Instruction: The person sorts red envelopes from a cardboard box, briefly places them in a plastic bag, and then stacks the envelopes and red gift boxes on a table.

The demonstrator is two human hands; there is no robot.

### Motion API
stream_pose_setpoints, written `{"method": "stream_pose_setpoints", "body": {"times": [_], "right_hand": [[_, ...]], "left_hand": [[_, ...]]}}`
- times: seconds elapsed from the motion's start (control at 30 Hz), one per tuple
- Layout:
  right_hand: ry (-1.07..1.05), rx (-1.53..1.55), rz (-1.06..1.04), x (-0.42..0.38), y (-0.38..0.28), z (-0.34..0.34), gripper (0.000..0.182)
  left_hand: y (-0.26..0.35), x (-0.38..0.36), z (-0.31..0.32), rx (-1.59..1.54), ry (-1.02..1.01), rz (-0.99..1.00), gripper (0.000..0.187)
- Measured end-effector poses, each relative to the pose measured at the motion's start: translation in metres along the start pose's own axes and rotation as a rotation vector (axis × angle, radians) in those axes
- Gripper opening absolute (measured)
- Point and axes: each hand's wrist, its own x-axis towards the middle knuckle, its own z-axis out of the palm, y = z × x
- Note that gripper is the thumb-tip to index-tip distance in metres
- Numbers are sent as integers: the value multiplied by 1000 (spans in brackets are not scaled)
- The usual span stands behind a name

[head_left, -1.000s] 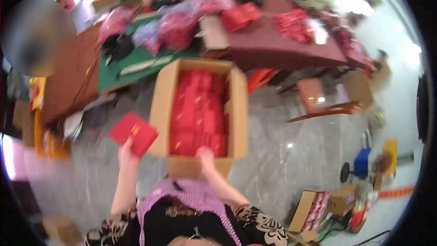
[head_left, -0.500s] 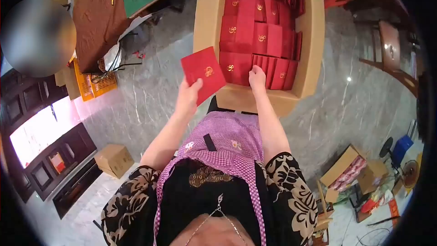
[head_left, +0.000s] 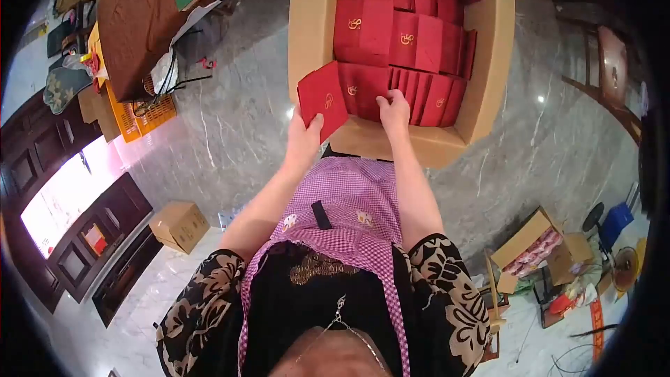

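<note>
My left hand (head_left: 306,132) grips a red square packet (head_left: 324,101) with a gold emblem, thumb on its front face. The packet is tilted and overlaps the near left corner of an open cardboard box (head_left: 488,84). Inside the box, red packets (head_left: 363,26) with the same emblem stand in several rows. My right hand (head_left: 395,113) reaches over the box's near edge. Its thumb and forefinger are bent close together at the right edge of a front-row packet (head_left: 359,91), beside a group of packets seen edge-on (head_left: 412,94). Whether they pinch one is hard to make out.
A brown-covered table (head_left: 132,28) and an orange crate (head_left: 143,119) stand at the left. A closed carton (head_left: 179,227) sits on the floor at lower left. At right are a wooden chair (head_left: 611,77) and an open carton (head_left: 534,244) with pink contents.
My left hand has moved right with its packet, which now overlaps the box's corner and is turned more upright. My right fingers have shifted slightly left, to a front packet's edge. The view has shifted.
</note>
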Motion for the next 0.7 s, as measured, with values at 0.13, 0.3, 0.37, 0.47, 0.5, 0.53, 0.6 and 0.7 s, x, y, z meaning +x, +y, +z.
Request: {"method": "stream_pose_setpoints", "body": {"times": [0.13,0.3,0.37,0.47,0.5,0.53,0.6,0.7], "right_hand": [[25,-52,-21,2,-1,-22,32],[2,426,-27,12,42,-32,35],[-24,448,-11,11,49,-37,36],[40,293,40,4,38,-63,36],[76,417,61,2,40,-71,35],[110,541,86,-2,42,-79,34],[181,788,136,-11,33,-109,31],[290,1044,136,-8,43,-149,29]], "left_hand": [[8,-3,-1,-46,-3,-63,40],[12,-2,-5,-86,-31,-88,36],[14,-3,-6,-72,-24,-121,36],[16,-3,-3,-133,-7,-132,36],[17,-4,-3,-201,4,-111,35],[19,-5,-7,-195,-36,-100,35],[19,-8,-13,-178,-15,-115,34],[24,-13,-20,-203,8,-135,34]]}}
